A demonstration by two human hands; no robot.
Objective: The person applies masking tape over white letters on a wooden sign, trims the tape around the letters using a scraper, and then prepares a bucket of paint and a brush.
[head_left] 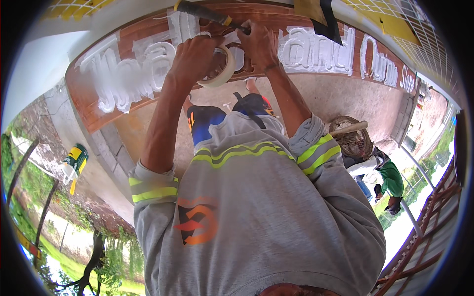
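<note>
A wooden sign board (86, 106), stained reddish brown, lies across the far side with raised white lettering. Over its middle, my left hand (195, 56) is closed on a roll of pale masking tape (224, 74), which hangs over the board's near edge. Beside it, my right hand (259, 47) is closed at the thin end of a tool with a thick black handle and a yellow band (205, 12). That tool slants up to the left across the board; its working end is hidden by my fingers. Whitish strips and smears surround the letters near both hands.
A black and yellow piece (326, 22) hangs over the board's far edge. White wire mesh (405, 22) rises behind at right. A green and yellow can (75, 159) stands at left. Right of me are a round woven-looking item (350, 140) and a person in green (390, 177).
</note>
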